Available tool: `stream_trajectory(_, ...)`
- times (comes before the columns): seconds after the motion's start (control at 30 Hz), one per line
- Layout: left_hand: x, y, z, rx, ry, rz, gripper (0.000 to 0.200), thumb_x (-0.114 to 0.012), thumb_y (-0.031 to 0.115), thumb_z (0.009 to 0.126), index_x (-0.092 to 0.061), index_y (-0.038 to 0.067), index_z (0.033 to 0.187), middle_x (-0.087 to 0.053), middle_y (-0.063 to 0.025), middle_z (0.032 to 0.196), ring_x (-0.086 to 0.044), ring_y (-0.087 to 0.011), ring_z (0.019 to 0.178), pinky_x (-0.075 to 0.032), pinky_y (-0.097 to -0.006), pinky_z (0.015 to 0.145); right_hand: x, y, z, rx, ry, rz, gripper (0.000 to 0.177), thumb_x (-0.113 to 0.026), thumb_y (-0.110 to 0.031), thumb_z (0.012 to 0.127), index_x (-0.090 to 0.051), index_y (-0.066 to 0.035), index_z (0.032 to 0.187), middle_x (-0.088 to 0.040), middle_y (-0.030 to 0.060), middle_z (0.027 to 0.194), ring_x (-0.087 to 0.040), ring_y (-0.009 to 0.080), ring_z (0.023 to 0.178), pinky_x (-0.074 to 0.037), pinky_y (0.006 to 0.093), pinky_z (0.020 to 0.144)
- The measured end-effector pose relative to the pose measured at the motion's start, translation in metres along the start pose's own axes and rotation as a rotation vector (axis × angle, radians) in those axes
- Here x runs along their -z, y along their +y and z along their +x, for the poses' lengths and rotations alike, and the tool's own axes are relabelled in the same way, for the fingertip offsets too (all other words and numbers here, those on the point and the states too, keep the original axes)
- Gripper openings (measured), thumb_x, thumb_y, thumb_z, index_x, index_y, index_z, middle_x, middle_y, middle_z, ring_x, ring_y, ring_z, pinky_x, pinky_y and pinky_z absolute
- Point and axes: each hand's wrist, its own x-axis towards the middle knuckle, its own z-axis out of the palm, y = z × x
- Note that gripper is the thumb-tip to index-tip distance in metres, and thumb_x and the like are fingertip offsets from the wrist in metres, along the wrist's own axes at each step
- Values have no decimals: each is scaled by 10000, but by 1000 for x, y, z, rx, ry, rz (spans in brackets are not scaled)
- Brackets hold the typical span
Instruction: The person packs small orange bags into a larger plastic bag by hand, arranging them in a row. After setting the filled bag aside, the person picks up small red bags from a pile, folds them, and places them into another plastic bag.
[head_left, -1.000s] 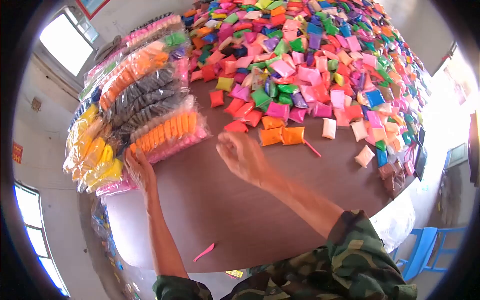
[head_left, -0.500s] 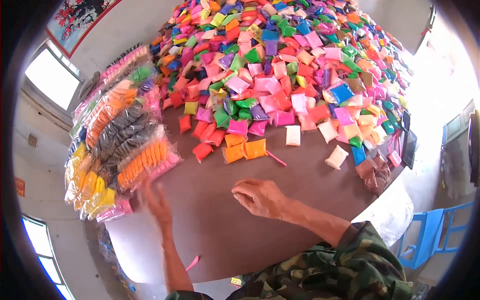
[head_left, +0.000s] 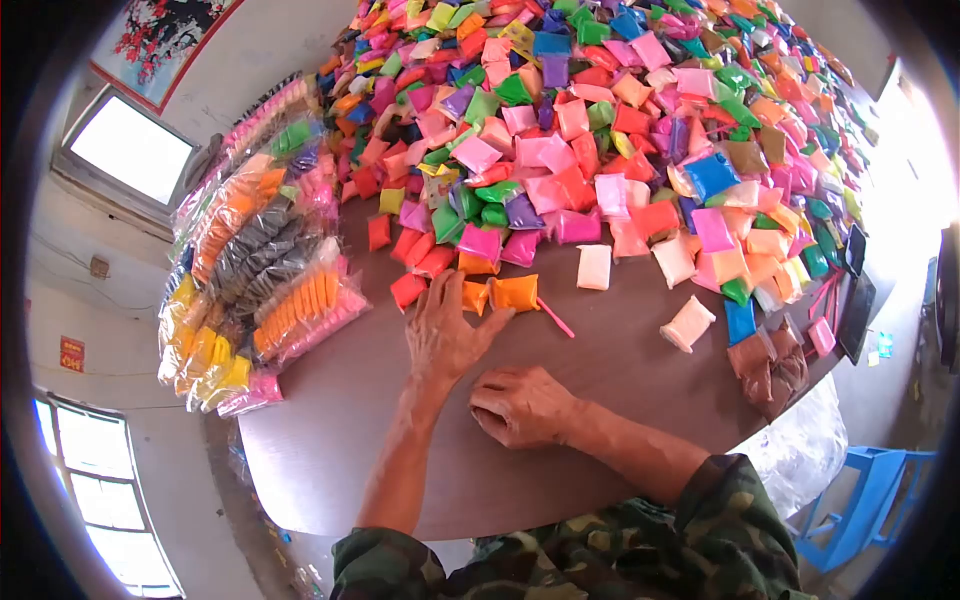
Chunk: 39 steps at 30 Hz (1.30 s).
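My left hand (head_left: 445, 335) reaches over the brown tabletop with thumb and fingers spread. Its fingertips are right at the small orange packets (head_left: 514, 292) along the near edge of the heap, and they overlap part of one. A red packet (head_left: 407, 290) lies just left of the fingers. My right hand (head_left: 522, 407) rests curled on the table, nearer to me, its fingers closed and their inside hidden; I cannot tell whether anything is in it. Beyond the orange packets' right end sticks out a thin pink strip (head_left: 556, 318).
A large heap of colourful packets (head_left: 560, 150) covers the far side. At left are stacked clear bags of packets (head_left: 265, 260). Pale packets (head_left: 594, 267) lie in front of the heap, brown packets (head_left: 770, 368) by the right edge. A blue stool (head_left: 855, 500) stands lower right.
My left hand has swung from beside the bagged stacks at left, rightward and forward, to the orange packets. My right hand stays closed in nearly the same place. The view has shifted slightly.
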Motion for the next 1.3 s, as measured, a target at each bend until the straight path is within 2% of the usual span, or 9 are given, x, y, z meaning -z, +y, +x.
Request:
stream_trajectory(0.17, -11, 1, -4, -169, 27, -7, 679, -857, 458, 839, -655, 20, 1317, -608, -143, 1324, -660, -364, 1156, -567, -483, 953, 3, 0, 1, -23, -65, 42, 83, -708, -132, 878, -653, -71, 874, -668, 111, 920, -704, 325, 863, -590, 467, 708)
stream_trajectory(0.4, 16, 45, -1, -12, -302, -94, 578, -851, 408, 849, -694, 96, 1309, -602, -126, 1248, -683, -344, 1118, -596, -474, 888, -5, -8, -6, -5, -407, 23, 229, -705, -171, 860, -684, -51, 1053, -702, 143, 1027, -709, 367, 996, -585, 507, 855)
stream_trajectory(0.5, 8, 63, 1, -87, -372, -128, 585, -839, 404, 863, -680, 97, 1336, -605, -138, 1254, -682, -360, 1117, -589, -489, 901, -14, -3, -5, 151, -60, -35, 229, -720, -133, 857, -709, -69, 1076, -701, 116, 1027, -701, 347, 969, -591, 475, 794)
stream_trajectory(0.7, 0, 100, 10, -202, -450, -394, 582, -807, 379, 898, -648, 65, 1362, -633, -163, 1266, -651, -369, 1186, -566, -492, 971, -27, 7, -25, 47, -172, 20, 283, -714, -117, 862, -705, -76, 1142, -716, 131, 1050, -722, 350, 937, -590, 467, 781)
stream_trajectory(0.77, 5, 98, 13, -188, -466, -501, 561, -796, 357, 908, -645, 57, 1358, -639, -173, 1294, -640, -371, 1214, -559, -479, 996, -21, 2, -20, 173, 68, -94, 237, -718, -111, 867, -712, -78, 1101, -718, 123, 1014, -723, 342, 893, -590, 461, 753)
stream_trajectory(0.9, 1, 23, 10, -77, 51, -110, 585, -793, 365, 913, -634, 38, 1370, -628, -185, 1376, -624, -380, 1257, -535, -476, 1039, -4, -4, -2, -59, -291, 42, 125, -723, -103, 885, -722, -92, 1009, -711, 106, 945, -718, 331, 847, -592, 451, 716)
stream_trajectory(1.0, 5, -50, 31, 6, 240, 114, 707, -813, 435, 888, -593, 12, 1410, -604, -216, 1428, -585, -406, 1318, -485, -502, 1103, -5, -2, -1, -42, -250, 91, 73, -718, -106, 897, -720, -98, 970, -695, 100, 918, -706, 350, 822, -590, 466, 711)
stream_trajectory(1.2, -24, -97, 54, 208, 120, -129, 719, -796, 443, 887, -570, 12, 1416, -608, -238, 1399, -574, -445, 1295, -470, -548, 1094, -4, -6, 1, -95, -230, 144, 75, -671, -130, 916, -661, -58, 900, -667, 135, 908, -689, 389, 846, -574, 508, 741)
stream_trajectory(1.3, -29, -96, 39, 60, 201, -54, 633, -782, 394, 908, -587, 12, 1372, -634, -240, 1324, -595, -453, 1230, -487, -552, 1047, 1, -7, 6, -76, -246, 125, 71, -676, -139, 920, -679, -68, 920, -668, 129, 908, -693, 376, 849, -573, 506, 738)
